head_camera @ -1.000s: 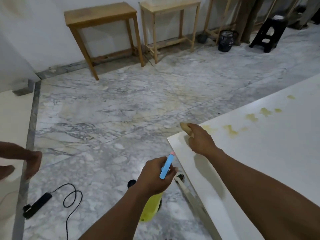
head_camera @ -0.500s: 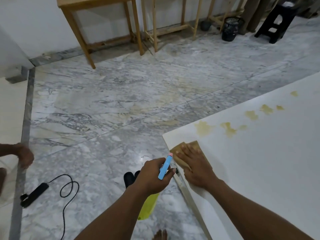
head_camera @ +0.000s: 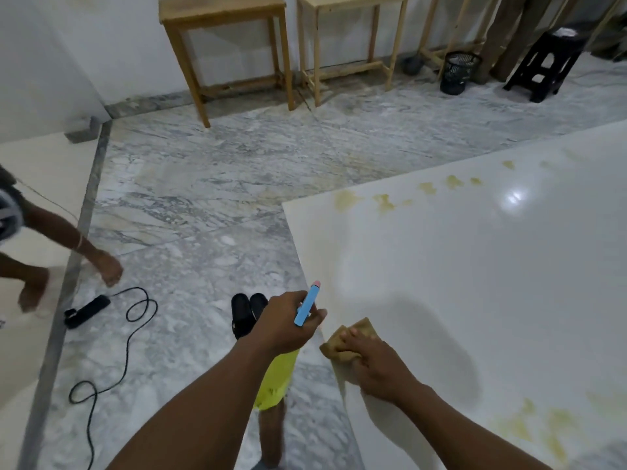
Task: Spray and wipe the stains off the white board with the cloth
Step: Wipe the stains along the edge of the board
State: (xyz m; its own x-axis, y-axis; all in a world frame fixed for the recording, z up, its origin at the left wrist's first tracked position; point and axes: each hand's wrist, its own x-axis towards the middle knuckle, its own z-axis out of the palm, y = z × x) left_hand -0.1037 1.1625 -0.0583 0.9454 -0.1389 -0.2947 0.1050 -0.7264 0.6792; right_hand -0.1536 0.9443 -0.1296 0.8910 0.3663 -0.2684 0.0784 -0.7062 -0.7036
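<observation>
1. Cloth [head_camera: 349, 337], brown and bunched, lies on the white board [head_camera: 475, 283] right at its left edge, under the right hand [head_camera: 376, 362].
2. The right hand's fingers are bent over the cloth, gripping it and pressing it down onto the board.
3. The left hand [head_camera: 286, 322] hangs just left of the right one, off the board's edge and above the marble floor [head_camera: 203, 198]. Its fingers are wrapped round the neck of a spray bottle [head_camera: 276, 374]. The yellow-green body hangs below the fist, and the blue, pink-tipped nozzle pokes up out of it.
4. Stains [head_camera: 383, 202] run in a yellowish row along the board's far edge, well beyond both hands. Paler smears lie to the right of the right forearm.
5. Just beyond the left hand a pair of black sandals [head_camera: 246, 310] sits on the floor.
6. Further left of the left hand lies a looping black cable [head_camera: 135, 310], near another person's hand [head_camera: 110, 271].
7. Far beyond both hands, two wooden tables [head_camera: 224, 15] stand against the wall, with a black mesh bin [head_camera: 458, 71] and a black stool [head_camera: 546, 62] off to their right.
</observation>
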